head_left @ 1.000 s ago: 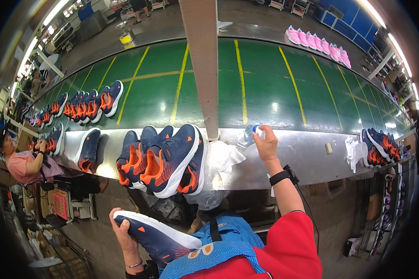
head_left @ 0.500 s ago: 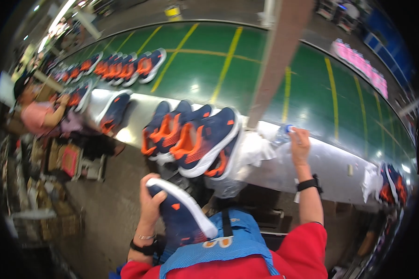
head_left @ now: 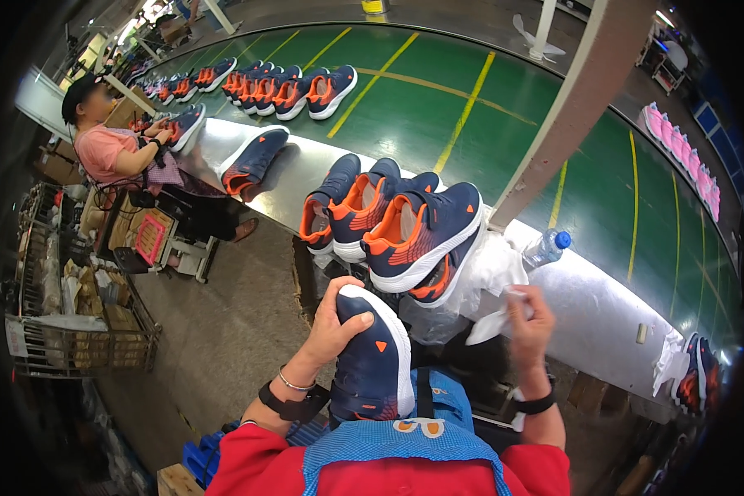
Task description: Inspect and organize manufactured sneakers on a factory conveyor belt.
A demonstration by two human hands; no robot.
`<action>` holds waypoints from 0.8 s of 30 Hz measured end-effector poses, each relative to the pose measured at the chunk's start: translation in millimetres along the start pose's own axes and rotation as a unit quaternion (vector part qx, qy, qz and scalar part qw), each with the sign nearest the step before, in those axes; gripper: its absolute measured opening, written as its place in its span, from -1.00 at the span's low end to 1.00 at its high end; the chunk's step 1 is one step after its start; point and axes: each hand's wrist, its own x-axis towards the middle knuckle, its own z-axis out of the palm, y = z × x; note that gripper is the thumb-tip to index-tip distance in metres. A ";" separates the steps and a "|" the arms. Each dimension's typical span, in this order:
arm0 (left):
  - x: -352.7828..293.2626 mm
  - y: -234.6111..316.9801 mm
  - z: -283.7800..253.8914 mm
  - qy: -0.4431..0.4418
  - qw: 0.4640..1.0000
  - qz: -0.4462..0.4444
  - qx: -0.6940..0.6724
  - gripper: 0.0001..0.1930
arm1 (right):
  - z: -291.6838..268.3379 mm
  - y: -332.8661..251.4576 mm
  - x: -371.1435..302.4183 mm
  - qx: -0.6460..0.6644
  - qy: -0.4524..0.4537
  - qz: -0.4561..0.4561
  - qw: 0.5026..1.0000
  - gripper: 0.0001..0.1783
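My left hand (head_left: 336, 326) grips a navy sneaker (head_left: 369, 361) with a white sole and a small orange triangle, toe up, close to the blue apron (head_left: 388, 450). In my right hand (head_left: 531, 321), slightly blurred, the fingers pinch a white cloth (head_left: 494, 322) beside the bench edge. Just beyond that hand, a clear plastic bottle (head_left: 543, 250) with a blue cap stands on the metal bench (head_left: 599, 310). To the left of it lies a heap of white cloth (head_left: 496, 266). Several navy and orange sneakers (head_left: 426, 236) are crowded together on the bench in front of me.
Behind the bench runs a green conveyor belt (head_left: 438, 91) with yellow lines and a row of sneakers (head_left: 332, 91). A slanted post (head_left: 554, 116) rises beside the bottle. Another person (head_left: 124, 153) handles a shoe at the left. Pink shoes (head_left: 682, 153) stand at the far right.
My right hand has left the bottle's cap and come back nearer, now with white cloth in its fingers. The view has shifted, and my left hand still holds the sneaker.
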 end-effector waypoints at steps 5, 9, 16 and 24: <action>4.7 3.2 18.2 -0.044 0.997 0.004 0.069 -0.53 | 54.5 -16.5 -30.6 0.095 -0.106 -0.080 0.987 -0.81; 9.4 -7.3 27.3 -0.077 0.990 0.013 0.117 -0.52 | 63.7 -14.1 -35.5 0.025 -0.124 -0.135 0.983 -0.78; 12.9 -19.4 39.5 -0.104 0.982 0.003 0.159 -0.50 | 59.2 0.9 -42.4 -0.046 -0.143 -0.176 0.973 -0.72; 12.1 -24.7 46.3 -0.107 0.974 0.053 0.194 -0.52 | 51.2 3.0 -45.9 -0.088 -0.151 -0.227 0.958 -0.74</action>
